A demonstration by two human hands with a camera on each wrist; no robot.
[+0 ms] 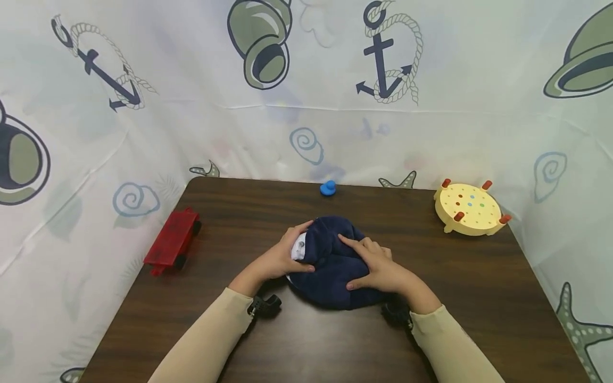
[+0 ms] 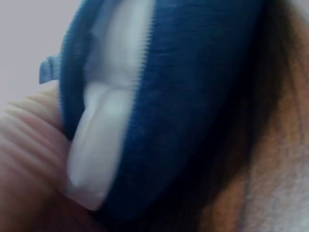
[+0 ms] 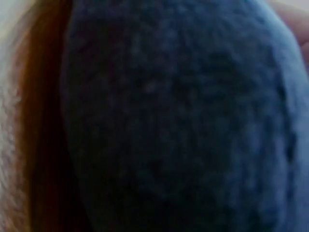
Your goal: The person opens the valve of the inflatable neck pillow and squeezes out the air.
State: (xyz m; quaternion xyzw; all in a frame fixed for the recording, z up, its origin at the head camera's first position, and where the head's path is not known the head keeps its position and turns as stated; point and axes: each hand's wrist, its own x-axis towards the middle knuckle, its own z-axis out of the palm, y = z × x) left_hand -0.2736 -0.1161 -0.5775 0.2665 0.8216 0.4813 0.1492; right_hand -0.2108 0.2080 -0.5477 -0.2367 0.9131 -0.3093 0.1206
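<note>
A navy plush pillow (image 1: 330, 284), seemingly a neck pillow, lies bunched on the dark wood table between both hands. My left hand (image 1: 282, 255) grips its left end, thumb at the front edge and fingers on the far side. Beside that grip shows a white patch with a small round snap (image 1: 299, 247). In the left wrist view, a zipper edge (image 2: 140, 72) runs along the gap, and white filling or lining (image 2: 104, 130) shows inside. My right hand (image 1: 378, 263) holds the right side, thumb and index finger spread over the plush. Navy fabric (image 3: 178, 116) fills most of the right wrist view.
At the table's left edge stands a red wheeled toy (image 1: 173, 239) with black wheels. A small blue knob-like toy (image 1: 328, 188) sits near the back edge. At the back right rests a round yellow piece (image 1: 469, 210) with red-tipped pegs. Patterned cloth (image 1: 335, 133) surrounds the table.
</note>
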